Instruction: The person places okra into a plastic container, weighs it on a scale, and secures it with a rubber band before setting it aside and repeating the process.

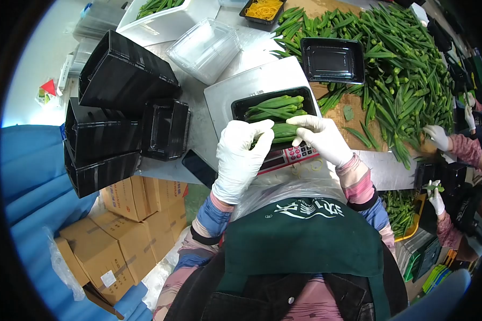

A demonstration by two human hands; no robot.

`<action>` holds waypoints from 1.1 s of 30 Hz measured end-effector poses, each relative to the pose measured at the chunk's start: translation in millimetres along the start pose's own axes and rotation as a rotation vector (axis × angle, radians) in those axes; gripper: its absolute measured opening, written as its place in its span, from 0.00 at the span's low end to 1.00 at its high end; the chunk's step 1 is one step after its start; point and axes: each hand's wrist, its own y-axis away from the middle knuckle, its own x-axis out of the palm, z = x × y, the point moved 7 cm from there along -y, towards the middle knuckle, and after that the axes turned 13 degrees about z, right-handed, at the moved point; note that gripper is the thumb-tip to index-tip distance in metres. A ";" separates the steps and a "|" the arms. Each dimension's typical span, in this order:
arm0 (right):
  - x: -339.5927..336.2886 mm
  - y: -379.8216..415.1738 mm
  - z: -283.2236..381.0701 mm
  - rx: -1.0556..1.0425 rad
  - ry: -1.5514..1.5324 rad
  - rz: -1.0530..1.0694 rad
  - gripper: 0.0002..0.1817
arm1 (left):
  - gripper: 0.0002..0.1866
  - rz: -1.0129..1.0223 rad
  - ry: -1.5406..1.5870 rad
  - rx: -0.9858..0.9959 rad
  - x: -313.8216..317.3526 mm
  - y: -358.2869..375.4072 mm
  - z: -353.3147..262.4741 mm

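Observation:
White gloves cover both my hands. My left hand (pixel 242 152) pinches the left end of a small bunch of okra (pixel 283 131). The bunch's other end lies between the thumb and fingers of my right hand (pixel 325 140). It is at the near side of a black plastic tray (pixel 241 107), where more okra (pixel 277 107) lies side by side. Under the tray is the metal plate of a weighing scale (pixel 223 92). The scale's red keypad (pixel 300 154) shows below my fingers, its display partly hidden.
A large okra heap (pixel 396 64) covers the right, with an unfilled black tray (pixel 332 60) on its edge. Stacked black trays (pixel 124 72), clear lids (pixel 204 51) and a phone (pixel 199 167) lie left. Cardboard boxes (pixel 99 249) stand below. Co-workers' gloved hands (pixel 438 137) are at far right.

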 end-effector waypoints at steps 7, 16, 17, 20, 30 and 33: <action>-11.9 14.5 -4.0 -0.020 -0.008 -0.094 0.13 | 0.10 -0.005 0.164 0.009 -0.7 -3.2 0.9; -156.3 301.2 -132.4 0.654 0.592 -0.193 0.14 | 0.11 -0.197 0.486 -0.115 -46.1 -13.6 59.3; -173.0 341.6 -157.9 0.812 0.887 -0.241 0.18 | 0.11 -0.186 0.489 -0.099 -42.9 -15.0 59.5; -160.9 333.5 -136.1 0.725 0.622 -0.485 0.23 | 0.19 -0.034 -0.072 0.094 -18.8 -28.8 18.8; -42.1 69.6 -18.7 -0.269 0.818 -0.593 0.19 | 0.28 0.200 -0.567 0.298 48.2 -17.7 25.6; -12.5 27.4 11.5 -0.393 0.901 -0.531 0.20 | 0.28 0.095 -0.530 0.390 46.0 2.9 27.4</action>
